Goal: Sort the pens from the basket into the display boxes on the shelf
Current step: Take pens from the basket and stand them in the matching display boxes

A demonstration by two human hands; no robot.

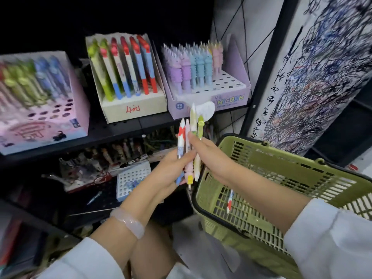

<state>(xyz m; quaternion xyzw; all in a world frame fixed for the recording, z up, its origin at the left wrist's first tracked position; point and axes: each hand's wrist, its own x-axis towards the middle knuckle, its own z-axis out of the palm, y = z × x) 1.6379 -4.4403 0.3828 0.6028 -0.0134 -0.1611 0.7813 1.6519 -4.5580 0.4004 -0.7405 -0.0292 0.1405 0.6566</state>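
The left hand (173,168) grips a bunch of pens (189,146) upright, fingers curled round the barrels. The right hand (203,150) reaches in from the right, its thumb and fingers pinching the green-topped pen (200,125) at the bunch's right side. One more pen (229,200) lies inside the green basket (281,158), which hangs at the right forearm — near its left wall. On the black shelf (120,129) stand three display boxes: a pink box (78,109) at the left end, a cream box (132,109) in the middle holding green, blue and red pens, and a lilac box (227,99) at the right end, its front holes bare.
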